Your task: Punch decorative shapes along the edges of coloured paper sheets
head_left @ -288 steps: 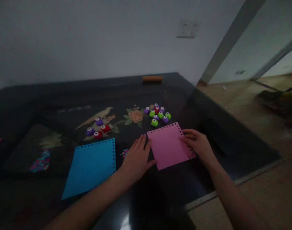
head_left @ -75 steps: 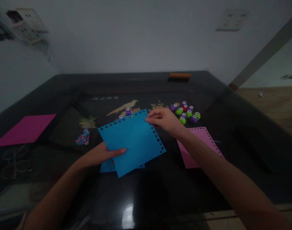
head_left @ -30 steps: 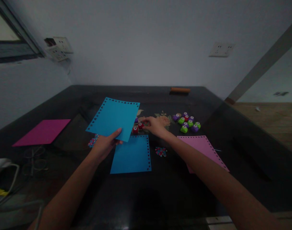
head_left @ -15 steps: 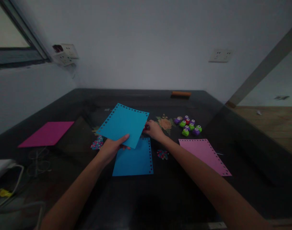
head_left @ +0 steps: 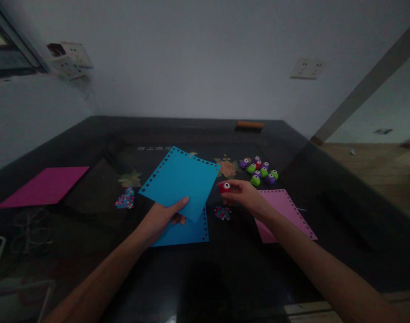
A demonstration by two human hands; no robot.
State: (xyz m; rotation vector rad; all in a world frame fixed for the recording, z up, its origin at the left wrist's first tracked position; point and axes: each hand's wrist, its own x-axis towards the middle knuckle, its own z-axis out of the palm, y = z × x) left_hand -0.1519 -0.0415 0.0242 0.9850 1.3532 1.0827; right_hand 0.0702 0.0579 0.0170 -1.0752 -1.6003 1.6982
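My left hand grips a light blue sheet of paper by its near edge, thumb on top. Small shapes are punched along two of the sheet's edges. Between the fingers of my right hand is a red craft punch, apart from the sheet and to its right. Under the raised sheet lies a darker blue sheet, partly covered, with holes along its right edge. Below the red punch is a pile of punched paper confetti.
Several purple, green and red punches cluster at right, behind a pink punched sheet. A magenta sheet lies far left. More confetti sits left of the blue sheets. A brown roll rests near the wall on the dark table.
My right hand has drawn the red punch away from the light blue sheet's right edge, toward me and to the right. The sheet has shifted slightly right. The view has moved a little.
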